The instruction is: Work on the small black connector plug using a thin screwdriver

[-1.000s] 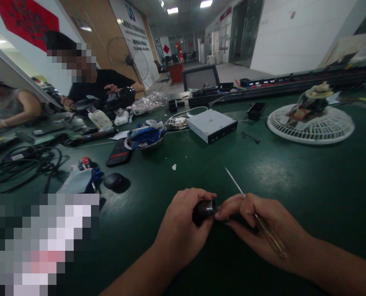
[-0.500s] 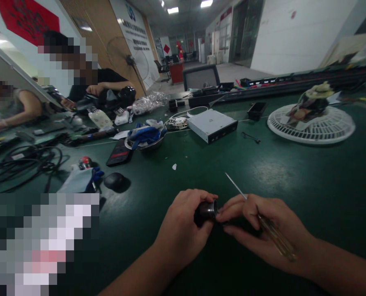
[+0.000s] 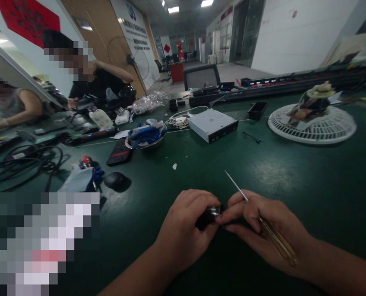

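Risk: the small dark cylinder (image 3: 208, 215) looks slippery, with a shiny metal end; if either grip loosens it could roll away across the green table (image 3: 293, 172).
Second risk: the screwdriver (image 3: 256, 218) lies across the right hand with its thin shaft pointing away, so a twist of the wrist could jab something nearby or drop it.
Left hand (image 3: 183, 230): fingers curled tightly round the cylinder, low over the table's near edge.
Right hand (image 3: 259, 230): fingertips pinched together at the cylinder's metal end, touching it.
Nearby: black mouse (image 3: 114, 179) to the left; white fan grille (image 3: 312, 125) well apart, far right.
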The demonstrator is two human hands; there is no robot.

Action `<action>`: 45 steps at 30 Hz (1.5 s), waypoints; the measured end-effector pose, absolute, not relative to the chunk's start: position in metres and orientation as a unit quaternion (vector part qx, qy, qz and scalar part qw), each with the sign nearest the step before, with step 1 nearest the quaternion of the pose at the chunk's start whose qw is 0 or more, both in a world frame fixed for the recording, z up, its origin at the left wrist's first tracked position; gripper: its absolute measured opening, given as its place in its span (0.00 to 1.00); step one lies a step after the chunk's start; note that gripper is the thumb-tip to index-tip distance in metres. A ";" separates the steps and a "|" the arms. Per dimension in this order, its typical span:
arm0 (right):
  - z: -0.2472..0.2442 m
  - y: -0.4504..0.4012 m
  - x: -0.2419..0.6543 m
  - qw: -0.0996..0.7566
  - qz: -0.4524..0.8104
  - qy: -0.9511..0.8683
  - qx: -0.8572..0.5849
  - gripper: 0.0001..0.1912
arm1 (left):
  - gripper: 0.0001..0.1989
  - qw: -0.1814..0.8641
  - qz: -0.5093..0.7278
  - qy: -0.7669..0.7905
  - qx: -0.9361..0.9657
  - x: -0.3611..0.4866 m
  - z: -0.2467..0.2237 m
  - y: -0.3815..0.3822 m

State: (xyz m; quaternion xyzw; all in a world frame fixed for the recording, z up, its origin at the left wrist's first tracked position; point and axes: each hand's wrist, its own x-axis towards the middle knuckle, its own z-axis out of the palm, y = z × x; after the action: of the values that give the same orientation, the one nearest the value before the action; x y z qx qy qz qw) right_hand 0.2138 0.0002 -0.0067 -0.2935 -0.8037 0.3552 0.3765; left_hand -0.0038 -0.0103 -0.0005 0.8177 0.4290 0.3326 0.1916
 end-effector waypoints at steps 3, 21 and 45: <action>-0.010 0.001 0.212 0.394 0.377 -0.790 -0.280 0.16 | 0.14 0.188 0.337 0.419 0.822 -0.004 0.000 -0.010; -0.009 0.007 0.215 0.398 0.374 -0.747 -0.379 0.19 | 0.15 0.180 0.370 0.343 0.844 -0.004 -0.001 -0.008; 0.003 -0.001 0.214 0.360 0.409 -0.774 -0.324 0.20 | 0.16 0.194 0.327 0.343 0.859 -0.001 0.008 -0.013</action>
State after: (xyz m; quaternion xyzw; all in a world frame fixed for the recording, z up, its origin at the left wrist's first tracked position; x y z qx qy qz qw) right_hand 0.2140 -0.0013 0.0033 -0.3240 -0.7737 0.4087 0.3596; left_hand -0.0012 -0.0131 0.0081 0.8591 0.3430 0.3269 0.1937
